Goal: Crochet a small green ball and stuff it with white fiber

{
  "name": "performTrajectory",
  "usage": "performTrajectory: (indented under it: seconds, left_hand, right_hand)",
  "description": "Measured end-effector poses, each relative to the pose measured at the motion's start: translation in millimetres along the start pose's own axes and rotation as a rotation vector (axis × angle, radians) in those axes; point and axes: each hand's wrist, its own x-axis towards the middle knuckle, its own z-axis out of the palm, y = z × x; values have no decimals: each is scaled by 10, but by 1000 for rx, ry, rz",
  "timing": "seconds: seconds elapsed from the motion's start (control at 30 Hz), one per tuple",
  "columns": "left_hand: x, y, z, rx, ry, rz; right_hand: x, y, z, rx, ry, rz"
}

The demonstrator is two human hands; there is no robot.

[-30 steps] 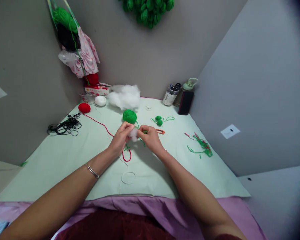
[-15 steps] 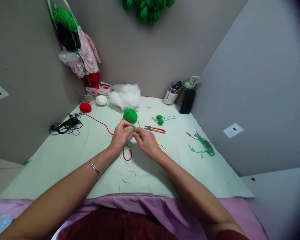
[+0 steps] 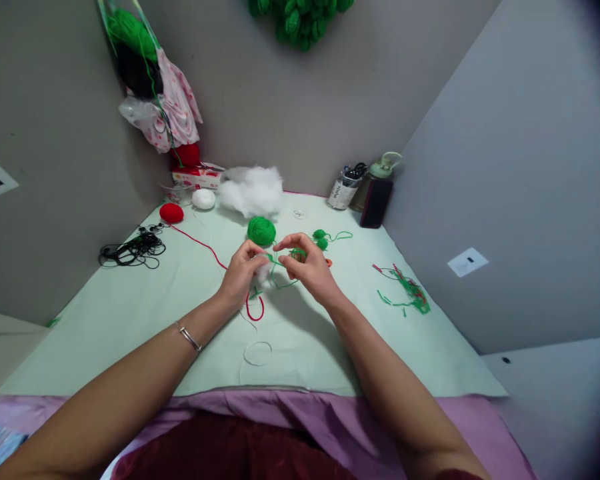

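My left hand [image 3: 238, 275] is closed in a pinch around a small white piece [image 3: 263, 272] with green at its top. A strand of green yarn [image 3: 276, 261] runs from it to my right hand [image 3: 314, 272]. There the thumb and index finger stand apart, while yarn passes through the curled hand. A loose length hangs below, between the hands. Just beyond them sits a green yarn ball [image 3: 261, 231]. Only the orange handle end of the thread snips [image 3: 329, 263] shows past my right hand. Red yarn [image 3: 255, 317] curls on the table below my left hand.
White stuffing [image 3: 253, 190], a white ball [image 3: 203, 199] and a red ball [image 3: 171, 213] lie at the back left. Black cord [image 3: 135, 248] is tangled at left. Two small green pieces [image 3: 321, 239], a phone [image 3: 377, 203], a pen cup [image 3: 342, 192] and yarn scraps [image 3: 413, 293] are rightward.
My right hand has moved slightly right and up, away from the left, and its thumb and index finger have spread. Green yarn now stretches between the hands. The yellow-handled hook is now hidden.
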Motion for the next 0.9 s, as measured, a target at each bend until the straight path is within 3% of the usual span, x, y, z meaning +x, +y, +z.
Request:
performTrajectory:
  seconds: [0.13,0.23,0.5,0.7,0.9]
  left_hand:
    - [5,-15,-12,-27,28,7]
    - [11,-29,-6,-51,17,-13]
    - [40,5,15,-151,-81,-65]
    - [9,27,-2,-117,-145,-92]
    - [52,-77,-30,-74,-76,-39]
  right_hand:
    - [13,79,17,-246,-48,-40]
    - [16,95,60,-265,-80,-29]
    - [49,196,111,-210,56,65]
    - [93,255,76,-189,76,97]
    - [25,135,107,-216,9,36]
